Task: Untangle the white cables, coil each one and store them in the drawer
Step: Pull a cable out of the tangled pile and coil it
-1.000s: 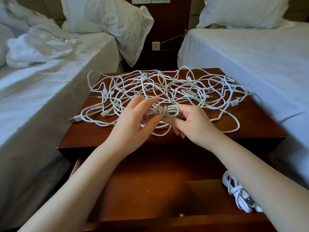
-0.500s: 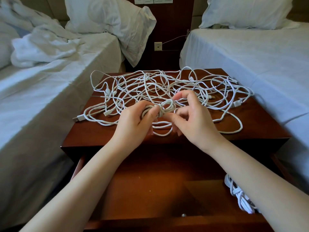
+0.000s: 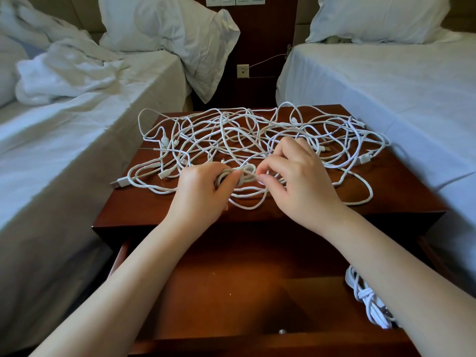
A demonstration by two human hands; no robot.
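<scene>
Head view: left hand (image 3: 199, 191) has its fingers curled tight round a small white coiled cable bundle (image 3: 242, 175), held just above the dark red-brown wooden nightstand top (image 3: 401, 191). Right hand (image 3: 298, 186) pinches a strand at the bundle's right end, thumb against forefinger, other fingers bent. A loose tangle of white cables (image 3: 231, 135) sprawls behind. The open wooden drawer (image 3: 231, 279) below holds one tied white cable coil (image 3: 365, 297), at its right side.

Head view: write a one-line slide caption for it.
Left hand and right hand hold a cable coil over tangled cables on a nightstand; one bundle lies in the open drawer.
</scene>
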